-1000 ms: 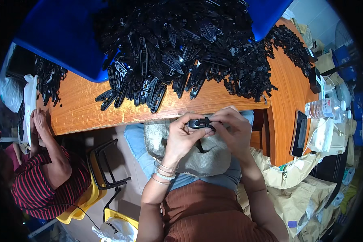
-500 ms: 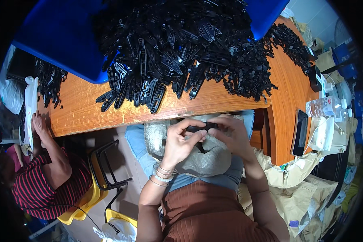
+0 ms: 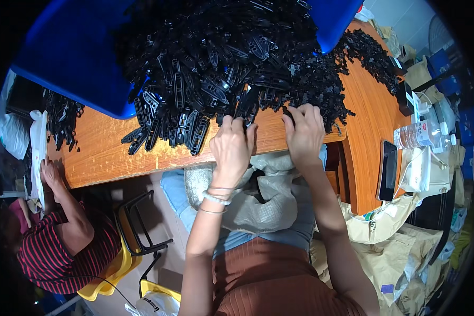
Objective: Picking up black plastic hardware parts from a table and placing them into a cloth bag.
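My left hand [image 3: 230,146] is at the near edge of the heap of long black plastic clip-like parts [image 3: 200,79]. Its fingers are bent down and closed round a black plastic part [image 3: 246,122], which they partly cover. On the right, my right hand [image 3: 305,134] reaches over the table edge to the pile of small black plastic pieces [image 3: 324,87]. Its fingers are curled and its thumb is drawn in; what lies under the fingertips is hidden. A pale woven sack [image 3: 271,208] lies across my lap below both hands.
The parts spill from a blue bin [image 3: 79,63] onto the wooden table [image 3: 110,158]. To the right are a phone [image 3: 388,171] and a plastic bottle [image 3: 413,135]. A person in a striped top [image 3: 66,247] sits at the left beside a chair [image 3: 142,221]. Brown paper sacks [image 3: 363,263] stand at lower right.
Both hands have moved from above my lap, where they held a dark part together, forward to the heaps on the table. That part no longer shows. The view has shifted slightly.
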Tool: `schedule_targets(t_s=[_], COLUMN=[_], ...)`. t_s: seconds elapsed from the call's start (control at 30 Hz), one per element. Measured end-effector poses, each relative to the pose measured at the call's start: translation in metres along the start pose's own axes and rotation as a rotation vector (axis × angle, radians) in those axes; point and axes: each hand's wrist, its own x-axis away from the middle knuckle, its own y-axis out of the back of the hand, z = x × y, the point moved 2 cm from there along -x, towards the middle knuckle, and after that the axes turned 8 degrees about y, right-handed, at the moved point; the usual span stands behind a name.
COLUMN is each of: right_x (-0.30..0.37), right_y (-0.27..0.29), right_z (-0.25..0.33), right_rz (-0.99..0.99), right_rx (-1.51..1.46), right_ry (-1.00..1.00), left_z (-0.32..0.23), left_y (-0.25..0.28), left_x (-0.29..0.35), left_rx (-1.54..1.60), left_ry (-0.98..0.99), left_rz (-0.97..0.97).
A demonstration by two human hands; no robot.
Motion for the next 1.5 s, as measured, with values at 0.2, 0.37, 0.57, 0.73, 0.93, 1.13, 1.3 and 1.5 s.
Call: schedule_targets(t_s=[0.2,0.37,0.57,0.73,0.93,1.13,1.3,1.5], right_x=[0.01,0.019,0.021,0.022,0.027,0.027,0.029,0.027], right_y=[-0.008,-0.009,-0.017,-0.009,-0.009,-0.007,0.011,0.028], right_z=[-0.004,0.004,0.002,0.011,0.012,0.013,0.03,0.032], right_rz=[-0.022,-0.132,-0.008,-0.02,0.038,-0.033,-0.088,0.121], right_rx=[0.074,-0.17,-0.188,-0.136,-0.087,-0.337,-1.013,-1.001], right_ry=[0.071,0.13,0.108,0.074,0.038,-0.015,-0.367,-0.212], left_z=[0.003,0.012,0.016,0.021,0.024,0.029,0.031,0.017], left_y=[0.0,0.006,0.012,0.015,0.014,0.007,0.012,0.024], left_x=[0.011,0.021,0.028,0.034,0.039,0.041,0.044,0.045], left_rx=[0.098,0.244,0.437,0.574,0.664,1.03,1.189,1.079], left_ry=[0.039,0.095,0.308,0.332,0.373,0.457,0.477,0.341], left_rz=[0.062,0.093,0.159,0.117,0.072,0.224,0.392,0.416])
